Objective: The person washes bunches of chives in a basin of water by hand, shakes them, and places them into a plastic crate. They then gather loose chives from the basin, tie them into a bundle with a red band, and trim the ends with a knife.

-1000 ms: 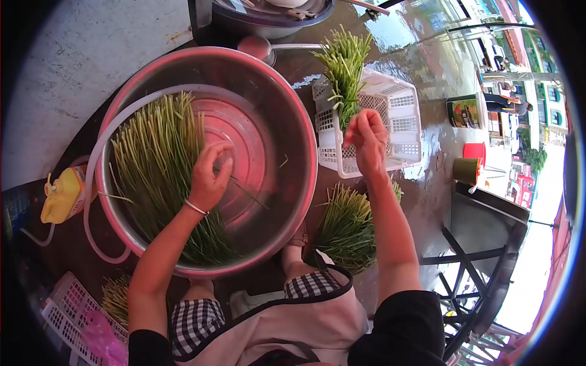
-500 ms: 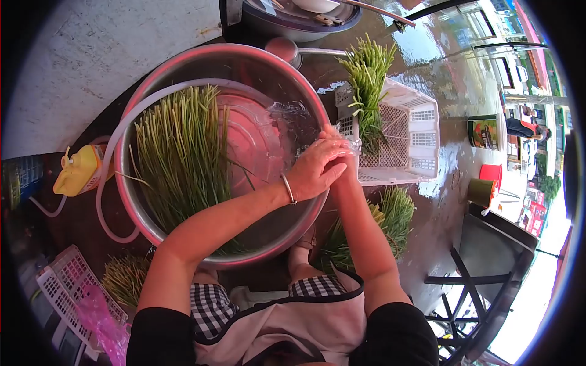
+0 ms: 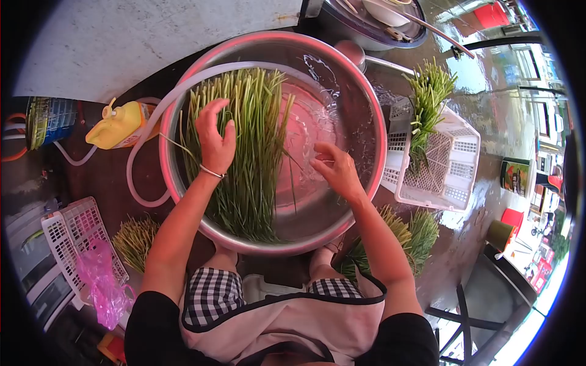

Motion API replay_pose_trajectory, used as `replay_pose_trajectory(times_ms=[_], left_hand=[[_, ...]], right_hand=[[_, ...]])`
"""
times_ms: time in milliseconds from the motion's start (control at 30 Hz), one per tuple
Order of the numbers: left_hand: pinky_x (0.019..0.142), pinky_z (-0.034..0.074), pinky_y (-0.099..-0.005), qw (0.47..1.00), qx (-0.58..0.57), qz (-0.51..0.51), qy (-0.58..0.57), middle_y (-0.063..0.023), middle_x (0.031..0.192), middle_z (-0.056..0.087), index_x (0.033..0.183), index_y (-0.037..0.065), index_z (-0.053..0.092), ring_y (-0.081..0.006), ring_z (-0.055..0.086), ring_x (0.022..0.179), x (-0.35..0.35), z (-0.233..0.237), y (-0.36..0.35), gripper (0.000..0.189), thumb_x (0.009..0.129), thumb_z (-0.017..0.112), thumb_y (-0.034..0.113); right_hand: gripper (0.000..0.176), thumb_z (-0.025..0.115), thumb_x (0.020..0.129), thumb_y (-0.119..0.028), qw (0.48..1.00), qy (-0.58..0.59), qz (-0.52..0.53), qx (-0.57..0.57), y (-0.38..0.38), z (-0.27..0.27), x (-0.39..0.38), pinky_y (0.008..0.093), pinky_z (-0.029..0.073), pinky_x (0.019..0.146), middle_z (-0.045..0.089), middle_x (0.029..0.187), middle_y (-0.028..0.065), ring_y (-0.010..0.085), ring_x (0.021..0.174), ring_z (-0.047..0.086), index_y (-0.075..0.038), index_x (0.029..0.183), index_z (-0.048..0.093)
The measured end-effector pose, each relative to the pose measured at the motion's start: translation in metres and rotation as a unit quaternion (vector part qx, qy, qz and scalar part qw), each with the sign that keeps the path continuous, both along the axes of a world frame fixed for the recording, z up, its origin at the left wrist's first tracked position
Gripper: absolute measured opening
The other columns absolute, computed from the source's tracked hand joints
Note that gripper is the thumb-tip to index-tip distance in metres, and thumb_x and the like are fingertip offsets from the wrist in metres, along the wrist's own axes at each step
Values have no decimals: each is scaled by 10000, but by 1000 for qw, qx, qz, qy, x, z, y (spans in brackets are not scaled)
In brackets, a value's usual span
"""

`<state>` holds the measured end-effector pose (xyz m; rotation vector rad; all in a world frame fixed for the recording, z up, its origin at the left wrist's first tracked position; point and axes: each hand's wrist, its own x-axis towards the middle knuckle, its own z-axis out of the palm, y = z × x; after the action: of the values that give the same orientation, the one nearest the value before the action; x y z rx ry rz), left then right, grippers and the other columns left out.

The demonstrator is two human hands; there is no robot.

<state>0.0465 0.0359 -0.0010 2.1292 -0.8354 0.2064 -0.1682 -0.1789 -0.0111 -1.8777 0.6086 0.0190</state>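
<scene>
View: looking straight down from head height at a person who sits over a wide steel basin (image 3: 274, 249) on a wet floor.

Stalks: a thick sheaf of long green stalks (image 3: 256, 165) lies in the left half of the basin. They run from 12 to 6 o'clock, all aligned, so they stay in one sheaf.

Water: shallow water (image 3: 317, 116) ripples over the bare right half of the basin.

Left hand: the left hand (image 3: 213, 137) lies palm down on the sheaf at about 10 o'clock. The fingers are spread wide and closed around nothing, and the flat palm seems to pin the stalks under the water.

Right hand: the right hand (image 3: 336, 171) dips into the water at 3 o'clock, fingers half curled and pointing at the sheaf. A few loose stalks lie by its fingertips. I cannot tell whether it pinches one.

Hose: a pale hose (image 3: 201, 74) curves over the rim from 9 to 12 o'clock, its end inside, placed to feed the basin.

Bottle: a yellow bottle (image 3: 119, 125) lies just outside the rim at 9 o'clock.

Basket: a white slotted basket (image 3: 455, 177) stands just beside the basin at 3 o'clock. A bundle (image 3: 427, 104) of stalks leans in it, where water can drain off.

Heaps: one heap (image 3: 412, 235) lies on the floor at 4 o'clock and a smaller pile (image 3: 135, 241) at 8 o'clock, both near the knees.

Far left: a white crate (image 3: 67, 235) and a pink bag (image 3: 104, 287).
</scene>
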Motion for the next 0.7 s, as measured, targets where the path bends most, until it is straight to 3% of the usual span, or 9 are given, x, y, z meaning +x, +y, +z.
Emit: replay_pose_trajectory(times_ms=[100,133,267,300,333,433,467,567,700], left_hand=[[1101,272,-473,994,43,100,-4,-232,1352,461,1395,34,394,-384,408,1282,27,-39,35,670,815,705,160],[1119,252,-488,984,69,150,66,-269,1394,420,1425,-4,349,-409,374,1314,34,-46,40,832,787,771,322],[1129,272,-477,933,144,230,235,-305,1435,396,1453,-74,286,-421,388,1334,39,-56,38,1151,671,798,599],[1095,323,-449,939,85,209,259,-281,1394,442,1435,-66,321,-384,444,1284,42,-60,35,1090,672,826,528],[1062,374,-420,941,26,186,283,-258,1353,489,1417,-58,356,-348,501,1233,44,-66,30,1031,674,853,456],[968,468,-358,921,-40,130,366,-185,1235,589,1322,-44,461,-260,597,1107,40,-51,20,832,678,878,277],[938,489,-341,911,-45,112,394,-161,1197,616,1284,-41,496,-234,617,1069,42,-43,18,762,679,877,222],[893,504,-346,908,-102,171,370,-150,1086,671,1159,-40,567,-237,657,970,36,-64,28,608,661,846,168],[877,503,-356,918,-109,195,327,-158,1053,665,1169,-48,536,-251,657,938,38,-74,50,603,676,819,154]], right_hand=[[631,777,823,-323,995,-11,-70,74,8,-51,43,343,532,858,648,1164,199,254,1024,657,86,1248,551],[672,783,815,-350,983,9,-108,148,12,-50,63,351,526,872,642,1171,204,249,1050,645,90,1262,541],[760,808,784,-411,909,97,-208,348,26,-34,128,369,524,881,637,1175,194,229,1066,632,78,1295,532],[762,815,777,-415,892,117,-221,376,30,-33,143,370,527,871,640,1170,185,224,1049,639,68,1297,539],[693,829,769,-384,860,43,-202,467,38,-47,156,360,540,818,667,1123,166,218,946,666,55,1244,584],[589,843,755,-284,890,-7,-166,424,67,-56,166,346,548,789,694,1065,130,210,862,680,43,1193,623],[501,824,754,-170,917,-12,-172,359,72,-55,166,340,546,795,701,1061,103,196,874,678,22,1179,642],[463,794,767,-120,964,0,-95,250,59,-38,148,334,545,797,702,1054,90,187,890,675,16,1181,638],[438,776,786,-121,910,-28,-152,385,19,-33,107,326,538,812,695,1039,93,190,891,674,13,1174,622]])
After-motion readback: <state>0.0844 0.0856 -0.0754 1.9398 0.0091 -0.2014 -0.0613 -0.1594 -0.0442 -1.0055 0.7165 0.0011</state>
